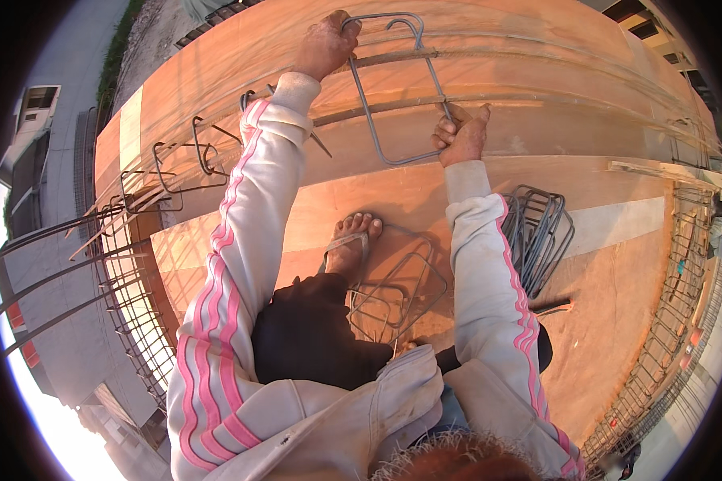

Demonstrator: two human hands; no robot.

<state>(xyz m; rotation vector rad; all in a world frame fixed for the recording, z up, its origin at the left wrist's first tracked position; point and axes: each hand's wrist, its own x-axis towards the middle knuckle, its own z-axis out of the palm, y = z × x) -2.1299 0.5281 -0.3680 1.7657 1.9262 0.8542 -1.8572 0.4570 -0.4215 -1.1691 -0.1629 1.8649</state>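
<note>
A rectangular steel stirrup [409,162] with hooked ends at its top right corner is held out in front of me, around long rebar rods [521,99] that run from side to side. My left hand [325,46] is closed on its upper left corner. Lower down, my right hand [462,135] has its fingers wrapped round the stirrup's right side. Several more bent stirrups [159,170] hang on the rods left of my left forearm.
A bundle of stirrups [537,240] lies beside my right forearm, and loose stirrups [401,293] lie near my sandalled foot [349,250]. Orange plywood boards [602,301] form the deck. Rebar cages [662,321] line its right edge; bars [48,284] jut out at the left.
</note>
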